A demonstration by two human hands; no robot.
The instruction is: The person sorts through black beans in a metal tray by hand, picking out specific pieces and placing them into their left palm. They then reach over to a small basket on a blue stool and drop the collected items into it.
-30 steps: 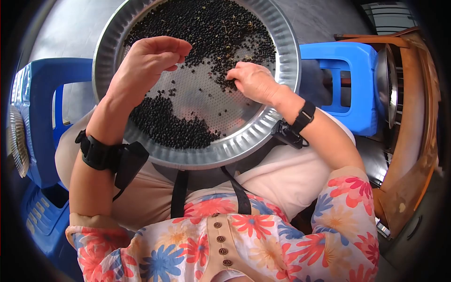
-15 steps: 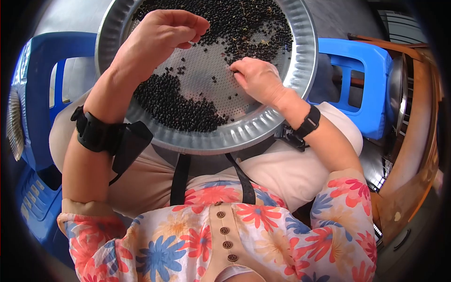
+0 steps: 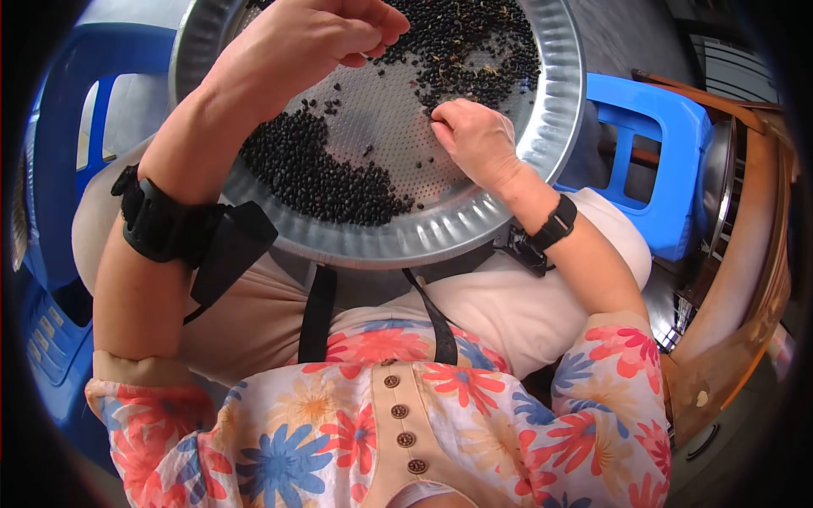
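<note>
A round metal tray (image 3: 406, 243) with a fluted rim and a perforated floor rests over my lap. Small black beans lie in it: a dense near heap (image 3: 309, 173) on the left, and a far spread (image 3: 474, 42) mixed with pale bits of chaff. Above the tray's left side hovers my left hand (image 3: 339, 34), thumb and fingers pinched; anything between them is hidden. Low over the right part of the floor, my right hand (image 3: 478, 140) has its fingers curled together beside the edge of the far beans. What it holds, if anything, cannot be made out.
Blue plastic stools stand on both sides, one at the left (image 3: 59, 161) and one at the right (image 3: 677, 169). Beyond the right one are a metal pan (image 3: 720, 182) and a wooden piece of furniture (image 3: 745, 296). Black straps (image 3: 318, 317) cross my lap.
My left hand has moved farther away and to the right over the tray. My right hand has shifted slightly right. The view has also shifted a little.
</note>
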